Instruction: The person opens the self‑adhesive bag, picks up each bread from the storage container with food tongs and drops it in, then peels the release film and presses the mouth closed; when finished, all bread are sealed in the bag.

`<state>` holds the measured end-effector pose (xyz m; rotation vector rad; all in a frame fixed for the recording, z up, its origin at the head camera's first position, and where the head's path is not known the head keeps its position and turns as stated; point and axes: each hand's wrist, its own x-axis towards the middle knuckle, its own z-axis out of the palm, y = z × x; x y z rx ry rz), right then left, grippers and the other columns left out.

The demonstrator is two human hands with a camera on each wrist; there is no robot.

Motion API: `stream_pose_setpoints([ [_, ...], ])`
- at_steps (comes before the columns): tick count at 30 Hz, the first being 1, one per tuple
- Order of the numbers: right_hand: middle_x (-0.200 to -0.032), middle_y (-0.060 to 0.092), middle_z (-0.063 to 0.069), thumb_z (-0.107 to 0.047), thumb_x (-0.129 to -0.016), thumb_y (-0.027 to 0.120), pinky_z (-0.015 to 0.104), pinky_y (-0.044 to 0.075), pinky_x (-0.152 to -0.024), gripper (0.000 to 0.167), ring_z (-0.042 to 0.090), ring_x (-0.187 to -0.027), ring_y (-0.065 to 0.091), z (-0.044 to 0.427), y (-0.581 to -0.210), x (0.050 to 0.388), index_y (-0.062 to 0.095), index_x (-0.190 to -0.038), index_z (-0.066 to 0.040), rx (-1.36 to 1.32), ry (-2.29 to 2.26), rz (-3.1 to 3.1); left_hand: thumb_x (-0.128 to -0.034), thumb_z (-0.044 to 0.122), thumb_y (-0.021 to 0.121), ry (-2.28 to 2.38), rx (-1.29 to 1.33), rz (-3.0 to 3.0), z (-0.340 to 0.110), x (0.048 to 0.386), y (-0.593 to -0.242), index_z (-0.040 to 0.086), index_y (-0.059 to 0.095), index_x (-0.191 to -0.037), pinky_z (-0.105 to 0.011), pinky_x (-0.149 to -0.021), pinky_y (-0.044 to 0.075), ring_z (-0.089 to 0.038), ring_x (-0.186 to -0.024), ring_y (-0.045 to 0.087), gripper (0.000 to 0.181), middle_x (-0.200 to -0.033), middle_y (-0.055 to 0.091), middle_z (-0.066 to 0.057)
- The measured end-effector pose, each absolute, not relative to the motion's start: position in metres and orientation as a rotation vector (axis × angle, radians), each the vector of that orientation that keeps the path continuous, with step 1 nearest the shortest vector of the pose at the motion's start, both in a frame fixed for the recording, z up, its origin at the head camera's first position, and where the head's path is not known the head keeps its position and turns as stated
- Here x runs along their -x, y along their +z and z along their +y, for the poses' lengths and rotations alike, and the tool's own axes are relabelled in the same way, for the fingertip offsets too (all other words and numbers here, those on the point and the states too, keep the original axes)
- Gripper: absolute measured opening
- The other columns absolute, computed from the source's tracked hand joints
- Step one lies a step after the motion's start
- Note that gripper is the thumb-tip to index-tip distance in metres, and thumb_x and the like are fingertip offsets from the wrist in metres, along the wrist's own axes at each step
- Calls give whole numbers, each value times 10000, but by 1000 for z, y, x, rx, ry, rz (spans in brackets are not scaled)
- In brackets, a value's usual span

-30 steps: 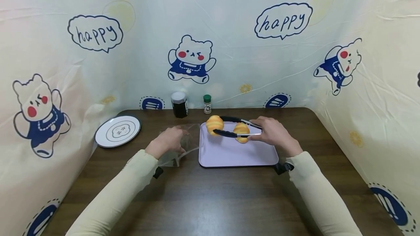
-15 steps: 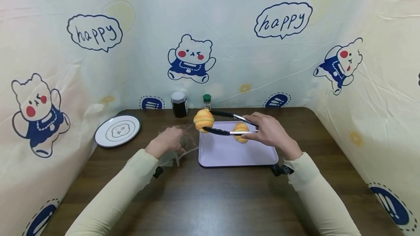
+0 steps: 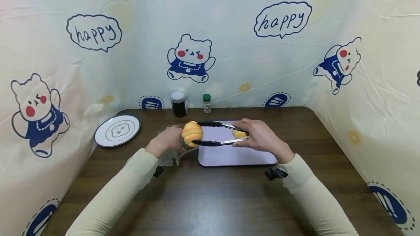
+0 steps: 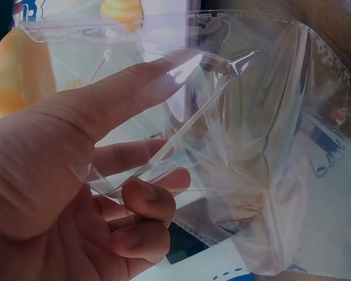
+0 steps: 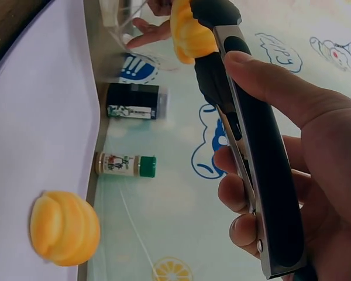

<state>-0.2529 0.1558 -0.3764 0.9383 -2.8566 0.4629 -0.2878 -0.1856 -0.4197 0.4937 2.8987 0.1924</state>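
Observation:
My left hand (image 3: 166, 141) holds the mouth of a clear plastic bag (image 4: 251, 111) spread, its lower fingers curled at the bag's edge and the thumb stretched along the film. In my right hand (image 3: 262, 137) are tongs (image 5: 260, 140) with black handles and black tips, gripped round the handles. Between the tips is a striped yellow bread roll (image 3: 191, 134), raised above the table right beside the left hand and the bag opening. A second bread roll (image 5: 64, 228) lies on the lilac tray (image 3: 229, 159), partly hidden by the right hand in the head view.
A white plate (image 3: 118, 131) with a dark rim lies at the table's left edge. At the back stand a dark jar (image 3: 179, 105) with a pale lid and a small green-capped shaker (image 3: 206, 103). Printed sheeting (image 3: 229, 65) surrounds the brown table (image 3: 210, 199).
My right hand has moved left, carrying the bread roll in the tongs from over the tray to the bag; over the last half second it also dropped lower. The left hand stays put.

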Motion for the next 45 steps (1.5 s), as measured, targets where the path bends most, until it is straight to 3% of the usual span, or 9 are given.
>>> stream_pose_setpoints([
  [6, -1344, 649, 86, -530, -792, 787, 473, 532, -989, 687, 269, -1144, 661, 154, -381, 254, 639, -1344, -149, -976, 423, -2845, -692, 356, 909, 137, -530, 2894, -184, 290, -418, 69, 662, -1093, -456, -833, 563, -226, -895, 617, 552, -1053, 642, -91],
  [13, -1350, 648, 98, -529, -797, 784, 479, 517, -1017, 690, 290, -1209, 638, 154, -388, 258, 639, -1345, -136, -967, 365, -2874, -699, 339, 909, 140, -549, 2889, -180, 288, -417, 77, 614, -1282, -515, -967, 530, -311, -1116, 621, 704, -1276, 627, -148],
  [23, -1333, 653, 122, -514, -800, 787, 484, 538, -976, 669, 291, -1156, 657, 154, -391, 261, 647, -1336, -138, -929, 325, -2922, -786, 73, 818, 181, -580, 2845, -177, 290, -416, 87, 517, -1434, -483, -926, 558, -316, -1125, 620, 715, -1320, 618, -171],
  [31, -1302, 666, 111, -509, -790, 798, 446, 562, -916, 657, 261, -1089, 674, 153, -392, 260, 658, -1320, -145, -909, 299, -2932, -824, 58, 763, 263, -521, 2800, -175, 286, -410, 120, 359, -1550, -360, -731, 561, -229, -856, 582, 834, -1457, 538, -190],
  [35, -1285, 678, 94, -504, -779, 810, 425, 573, -892, 655, 241, -1061, 683, 151, -393, 260, 665, -1313, -154, -938, 290, -2895, -793, -5, 734, 285, -524, 2793, -174, 286, -409, 94, 298, -1571, -322, -679, 527, -244, -921, 581, 898, -1520, 467, -201],
  [37, -1274, 685, 79, -502, -773, 816, 411, 578, -880, 657, 227, -1048, 688, 149, -393, 260, 666, -1312, -157, -965, 278, -2870, -772, -27, 724, 287, -536, 2791, -173, 285, -409, 74, 275, -1575, -342, -708, 532, -268, -1013, 586, 926, -1543, 432, -212],
  [41, -1254, 693, 59, -505, -765, 823, 397, 582, -871, 668, 212, -1038, 693, 144, -393, 261, 664, -1315, -161, -986, 237, -2840, -766, 29, 772, 255, -575, 2808, -172, 285, -410, 47, 262, -1574, -461, -940, 546, -338, -1251, 560, 955, -1554, 413, -220],
  [45, -1243, 696, 59, -514, -765, 820, 396, 585, -859, 672, 212, -1019, 694, 142, -392, 262, 664, -1314, -159, -974, 207, -2847, -762, 83, 815, 259, -574, 2811, -172, 285, -410, 52, 265, -1574, -525, -1042, 489, -376, -1318, 522, 981, -1557, 413, -208],
])
